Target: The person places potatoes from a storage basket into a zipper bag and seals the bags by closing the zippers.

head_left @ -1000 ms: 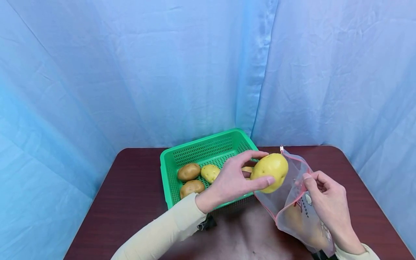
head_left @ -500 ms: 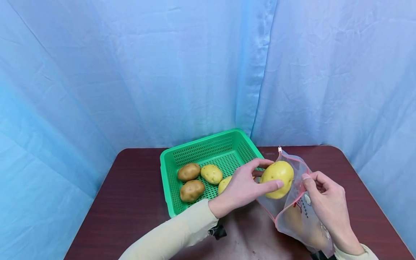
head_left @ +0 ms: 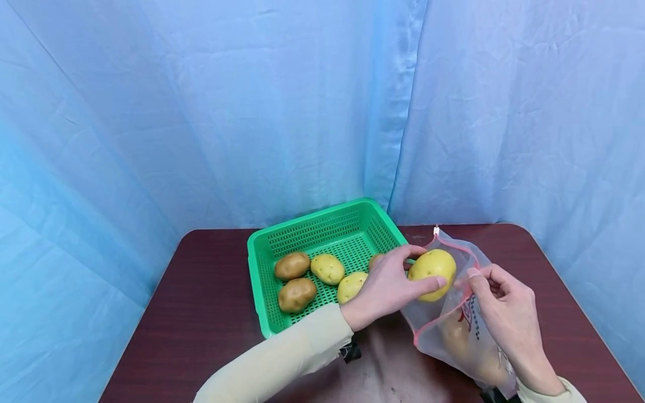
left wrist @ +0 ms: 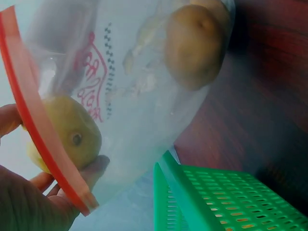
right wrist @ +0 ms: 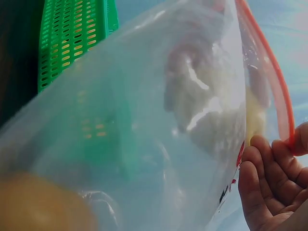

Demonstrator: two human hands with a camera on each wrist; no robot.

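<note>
My left hand (head_left: 385, 288) holds a yellow potato (head_left: 432, 274) between thumb and fingers, at the mouth of a translucent zip bag (head_left: 435, 344) with a pink-red edge. In the left wrist view the potato (left wrist: 79, 137) and fingertips show through the film, inside the mouth. My right hand (head_left: 514, 319) pinches the bag's right edge between thumb and finger, keeping the mouth spread. A brown potato (left wrist: 195, 53) lies low in the bag, with part of another behind it. The bag's lower end is partly hidden by my right forearm.
A green perforated basket (head_left: 302, 224) stands left of the bag on the dark red-brown table (head_left: 201, 313). Several potatoes, brown (head_left: 297, 295) and yellow (head_left: 328, 269), lie in it; one is partly behind my left hand. Blue curtains (head_left: 282, 112) hang behind the table.
My left hand has carried the yellow potato rightward and slightly down into the bag's mouth, uncovering more of the basket's potatoes. My right hand stays at the edge; the bag's near corner has shifted slightly left.
</note>
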